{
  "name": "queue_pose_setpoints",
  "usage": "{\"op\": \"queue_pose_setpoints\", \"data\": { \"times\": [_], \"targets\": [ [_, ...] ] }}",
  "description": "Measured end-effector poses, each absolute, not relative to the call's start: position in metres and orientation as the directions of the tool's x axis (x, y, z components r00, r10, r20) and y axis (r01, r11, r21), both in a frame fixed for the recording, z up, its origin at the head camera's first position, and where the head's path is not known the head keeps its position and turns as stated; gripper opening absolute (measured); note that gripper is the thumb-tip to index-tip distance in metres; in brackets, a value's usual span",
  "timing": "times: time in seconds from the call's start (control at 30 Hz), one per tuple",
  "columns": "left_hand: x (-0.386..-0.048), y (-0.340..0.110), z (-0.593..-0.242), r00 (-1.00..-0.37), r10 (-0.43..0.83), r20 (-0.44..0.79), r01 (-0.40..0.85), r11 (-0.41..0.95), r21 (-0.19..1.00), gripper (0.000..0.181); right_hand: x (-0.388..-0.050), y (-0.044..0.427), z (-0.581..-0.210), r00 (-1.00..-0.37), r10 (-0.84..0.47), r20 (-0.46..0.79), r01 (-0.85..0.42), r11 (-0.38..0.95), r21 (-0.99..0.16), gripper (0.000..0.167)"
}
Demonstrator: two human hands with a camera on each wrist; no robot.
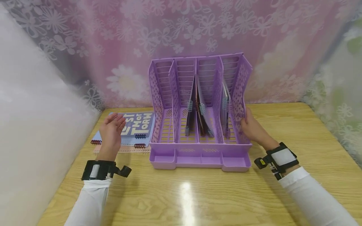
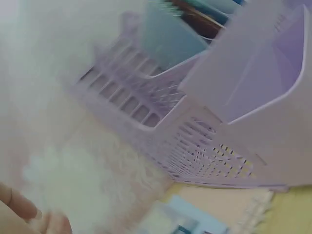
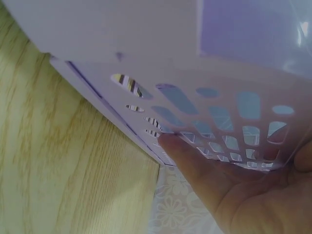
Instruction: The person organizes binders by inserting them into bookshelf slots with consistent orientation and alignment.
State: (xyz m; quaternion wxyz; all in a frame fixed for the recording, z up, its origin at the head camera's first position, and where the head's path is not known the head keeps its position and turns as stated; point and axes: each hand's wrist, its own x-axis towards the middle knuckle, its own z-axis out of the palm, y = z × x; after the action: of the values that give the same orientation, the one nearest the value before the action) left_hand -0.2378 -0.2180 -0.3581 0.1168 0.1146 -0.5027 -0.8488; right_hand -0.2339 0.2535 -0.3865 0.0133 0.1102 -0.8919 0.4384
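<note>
One left hand (image 1: 111, 133), fingers loosely bent, hangs left of the purple organizer (image 1: 188, 147) near a notebook (image 1: 138, 125) partly reading "Mor Torw"; the right hand (image 1: 253, 128) pinches the organizer's right wall.

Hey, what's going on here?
A person is gripping the right side wall of a purple organizer with their right hand. Their left hand is raised, holding nothing, near some flat-lying notebooks that overlap on the table, left of the organizer. Several ring-bound notebooks already stand in the organizer's three right-hand compartments.
</note>
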Motion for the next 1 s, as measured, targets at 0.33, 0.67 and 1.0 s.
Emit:
{"op": "queue_pose_setpoints", "data": {
  "times": [0.33, 0.67, 1.0],
  "targets": [
    [-0.221, -0.246, -0.386, -0.850, 0.077, -0.522, -0.318, -0.864, 0.390, 0.069, -0.234, 0.263, -0.385, -0.980, -0.162, 0.113, -0.190, 0.613, -0.767, 0.056],
    [-0.235, -0.237, -0.397, -0.846, 0.036, -0.532, -0.241, -0.916, 0.320, 0.066, -0.232, 0.260, -0.384, -0.983, -0.152, 0.101, -0.172, 0.592, -0.787, 0.055],
    [-0.254, -0.237, -0.406, -0.859, -0.011, -0.511, -0.174, -0.934, 0.311, 0.068, -0.234, 0.255, -0.388, -0.983, -0.163, 0.086, -0.167, 0.589, -0.791, 0.054]
  ]
}}
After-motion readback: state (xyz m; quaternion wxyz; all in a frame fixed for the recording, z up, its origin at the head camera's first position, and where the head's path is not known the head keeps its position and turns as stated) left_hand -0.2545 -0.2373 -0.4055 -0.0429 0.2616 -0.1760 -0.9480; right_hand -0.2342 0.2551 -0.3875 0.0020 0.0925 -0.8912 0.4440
